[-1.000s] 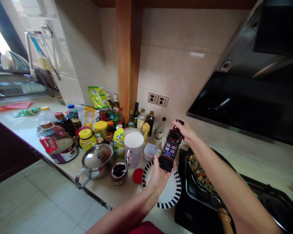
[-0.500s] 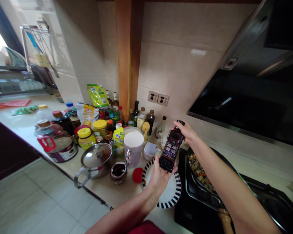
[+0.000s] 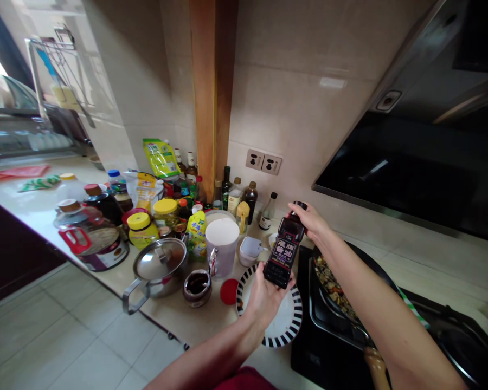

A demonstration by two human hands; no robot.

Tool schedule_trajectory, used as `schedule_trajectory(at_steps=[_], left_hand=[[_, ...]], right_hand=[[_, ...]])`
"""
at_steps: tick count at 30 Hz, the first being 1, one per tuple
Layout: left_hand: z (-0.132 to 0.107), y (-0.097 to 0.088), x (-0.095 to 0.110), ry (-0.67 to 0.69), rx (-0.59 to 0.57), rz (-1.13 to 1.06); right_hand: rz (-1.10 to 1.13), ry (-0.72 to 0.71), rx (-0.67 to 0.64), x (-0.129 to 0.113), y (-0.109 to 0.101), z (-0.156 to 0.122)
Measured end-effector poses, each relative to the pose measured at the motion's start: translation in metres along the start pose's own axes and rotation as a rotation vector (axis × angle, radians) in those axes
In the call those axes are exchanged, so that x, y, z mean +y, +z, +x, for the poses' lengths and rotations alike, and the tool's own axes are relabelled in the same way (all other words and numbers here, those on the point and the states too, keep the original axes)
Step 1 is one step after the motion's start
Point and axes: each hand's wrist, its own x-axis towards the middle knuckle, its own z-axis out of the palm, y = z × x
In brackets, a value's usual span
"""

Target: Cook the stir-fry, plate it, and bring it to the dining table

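Note:
A dark sauce bottle (image 3: 283, 252) with a black label is tilted over the counter edge, held at both ends. My left hand (image 3: 264, 298) cups its base from below, fingers closed round it. My right hand (image 3: 311, 221) grips the black cap at the top. Under the bottle lies a white plate with a black striped rim (image 3: 289, 325). To the right a black wok (image 3: 341, 292) full of chopped stir-fry sits on the hob, its wooden handle (image 3: 376, 368) pointing toward me.
The counter to the left is crowded: a steel lidded pot (image 3: 159, 266), a white mug (image 3: 222, 246), an open dark jar (image 3: 197, 287) with its red lid (image 3: 229, 291), yellow-capped jars (image 3: 141, 230), an oil jug (image 3: 90, 241) and many bottles. A range hood (image 3: 423, 162) overhangs the hob.
Both hands and the bottle have stayed almost in place; the view has drifted slightly, and my right hand still grips the cap.

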Motion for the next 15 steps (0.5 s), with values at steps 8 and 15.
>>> schedule_trajectory(at_steps=[8,15], left_hand=[[0.0024,-0.0053,0.0010,-0.003,-0.014,0.008],[-0.0016,-0.0034,0.0043,-0.032,0.011,0.038]], right_hand=[[-0.008,-0.019,-0.024,0.0004,-0.0029,-0.0008],[-0.006,-0.028,-0.028,-0.0043,0.0007,-0.0056]])
